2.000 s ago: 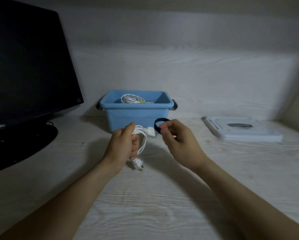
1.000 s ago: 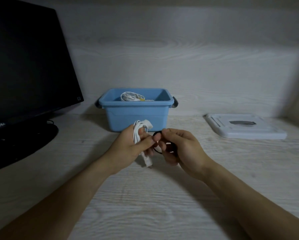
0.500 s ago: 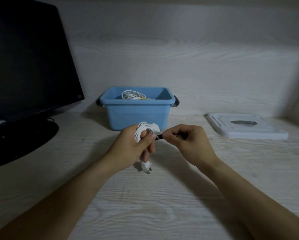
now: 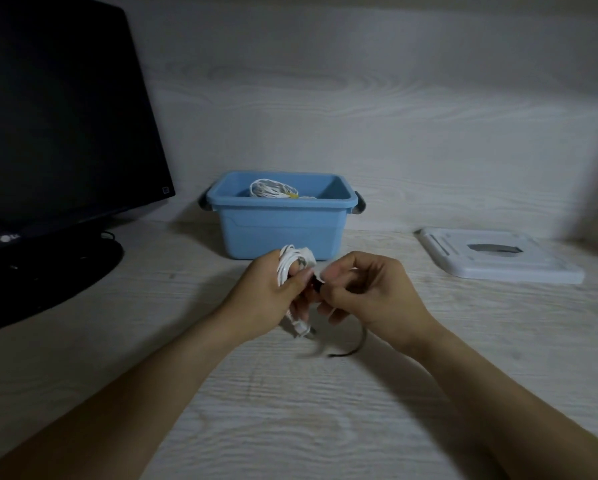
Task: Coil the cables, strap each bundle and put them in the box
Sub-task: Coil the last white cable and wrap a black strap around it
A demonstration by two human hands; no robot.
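We are at the strapping step: our left hand grips the coiled white cable bundle above the pale wood-grain desk, just in front of the blue plastic box (one strapped coil already lies inside). Our right hand pinches the thin black strap against the bundle, its tail dangling. Next, the strap likely needs wrapping around and fastening.

**Coiled, half-strapped, box waiting**

White cable bundle coiled tight, upright, plug end dangling below. Black strap pinched against the bundle, free tail curling down over the tabletop. Open blue box just behind, holding another white coil.
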